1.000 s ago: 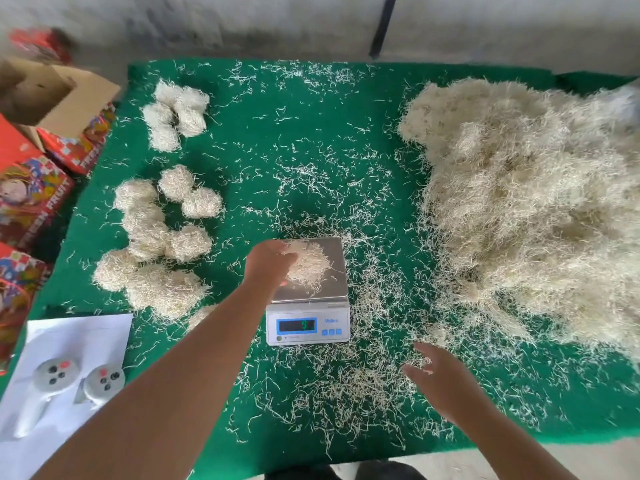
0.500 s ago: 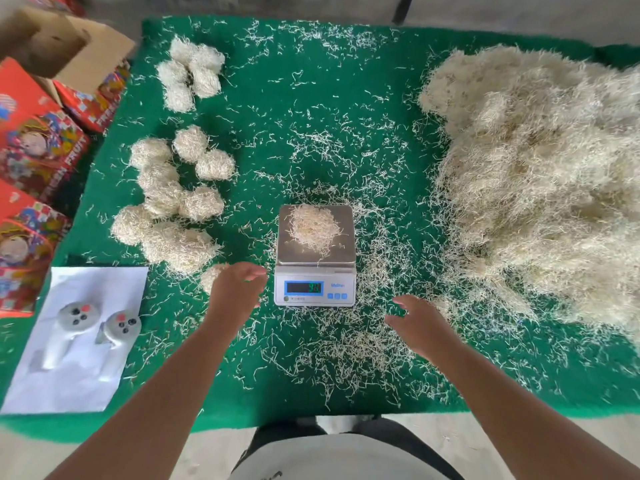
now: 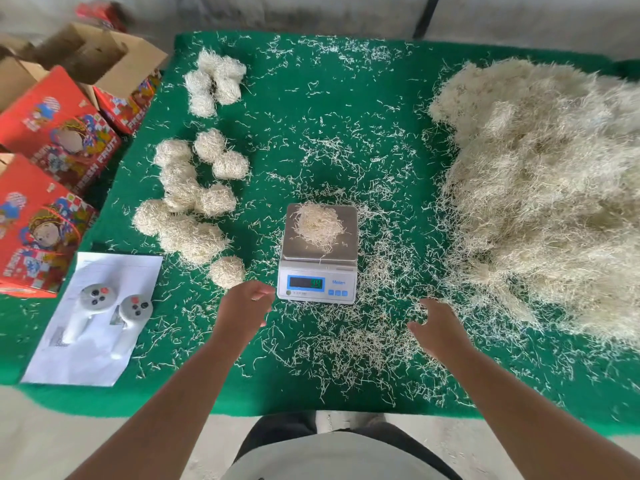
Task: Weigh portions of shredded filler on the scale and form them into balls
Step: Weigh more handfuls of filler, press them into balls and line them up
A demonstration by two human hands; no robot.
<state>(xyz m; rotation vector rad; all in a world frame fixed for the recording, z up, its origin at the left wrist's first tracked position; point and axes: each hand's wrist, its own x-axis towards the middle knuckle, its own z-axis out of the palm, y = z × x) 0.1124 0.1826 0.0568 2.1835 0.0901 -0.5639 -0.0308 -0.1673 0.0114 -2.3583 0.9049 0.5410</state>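
**On the scale, a small portion is waiting to be read**

On the silver plate of the scale, a loose portion of filler is sitting by itself. I am holding both hands off it so the number can settle. The digits are glowing, but I cannot read them.

My left hand is hanging just left of the scale, fingers loosely curled, holding nothing. My right hand is hovering over loose shreds, fingers relaxed and spread, with shreds under the fingertips.

I am guessing the next move depends on the number: add a pinch from the big pile, or scoop the portion and roll it.

Finished balls are lying left of the scale.

The brown open box is showing nothing inside. The red boxes are hiding their insides.
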